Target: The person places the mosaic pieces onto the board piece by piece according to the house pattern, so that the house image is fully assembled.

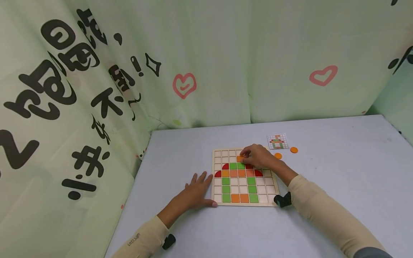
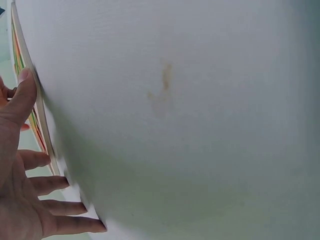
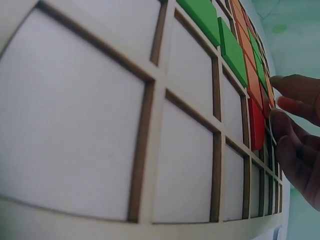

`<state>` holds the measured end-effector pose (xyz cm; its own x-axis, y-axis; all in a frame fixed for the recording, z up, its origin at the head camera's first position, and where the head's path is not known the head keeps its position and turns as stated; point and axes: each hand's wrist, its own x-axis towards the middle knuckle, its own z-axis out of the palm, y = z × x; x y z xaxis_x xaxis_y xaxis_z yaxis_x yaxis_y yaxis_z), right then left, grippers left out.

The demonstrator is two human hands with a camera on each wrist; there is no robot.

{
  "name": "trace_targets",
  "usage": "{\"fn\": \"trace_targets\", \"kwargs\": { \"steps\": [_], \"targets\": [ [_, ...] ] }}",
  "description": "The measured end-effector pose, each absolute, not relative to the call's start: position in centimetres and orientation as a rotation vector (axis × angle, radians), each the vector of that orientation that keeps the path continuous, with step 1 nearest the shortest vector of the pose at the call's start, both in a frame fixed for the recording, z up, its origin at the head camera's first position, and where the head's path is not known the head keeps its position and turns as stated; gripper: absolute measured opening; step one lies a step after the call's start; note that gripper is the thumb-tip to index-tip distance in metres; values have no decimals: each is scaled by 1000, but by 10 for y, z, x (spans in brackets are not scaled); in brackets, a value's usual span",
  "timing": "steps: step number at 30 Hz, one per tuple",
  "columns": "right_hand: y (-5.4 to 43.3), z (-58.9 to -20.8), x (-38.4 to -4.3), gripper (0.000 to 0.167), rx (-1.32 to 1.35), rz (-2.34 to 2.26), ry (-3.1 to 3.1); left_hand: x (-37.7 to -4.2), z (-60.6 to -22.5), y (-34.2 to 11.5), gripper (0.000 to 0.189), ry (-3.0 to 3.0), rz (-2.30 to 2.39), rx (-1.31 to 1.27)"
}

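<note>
A wooden grid board [image 1: 248, 205] lies on the table with red, green and orange tiles set in its cells. My right hand [image 1: 258, 156] reaches over its far part, thumb and fingertips bent around an orange square tile [image 1: 239, 158] in an upper row. Just below that tile are two green square tiles [image 1: 237, 166]. In the right wrist view, the fingers [image 3: 295, 92] come in over the far rows, past a red rounded tile [image 3: 256, 125]. My left hand [image 1: 195, 192] rests with fingers spread along the board's left edge, its thumb at the near corner.
A small printed pattern card [image 1: 278, 142] lies behind the board's far right corner. Two orange round discs sit near it, one [image 1: 294, 150] beside the card and another [image 1: 278, 156] close to my right wrist. A pale curtain [image 1: 219, 71] hangs along the table's back edge.
</note>
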<state>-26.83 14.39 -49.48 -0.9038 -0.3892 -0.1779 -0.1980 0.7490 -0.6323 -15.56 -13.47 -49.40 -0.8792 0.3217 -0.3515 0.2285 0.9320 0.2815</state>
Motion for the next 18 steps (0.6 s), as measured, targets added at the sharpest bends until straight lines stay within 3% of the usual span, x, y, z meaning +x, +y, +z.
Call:
{"fn": "trace_targets", "kwargs": {
  "steps": [9,18],
  "targets": [
    [158,-493,-261,31,-506,-1038,2650,-155,-496,-135,106,2693,320,402],
    [187,-491,-254,27,-366,-1051,2813,-155,-495,-135,106,2705,308,408]
  ]
}}
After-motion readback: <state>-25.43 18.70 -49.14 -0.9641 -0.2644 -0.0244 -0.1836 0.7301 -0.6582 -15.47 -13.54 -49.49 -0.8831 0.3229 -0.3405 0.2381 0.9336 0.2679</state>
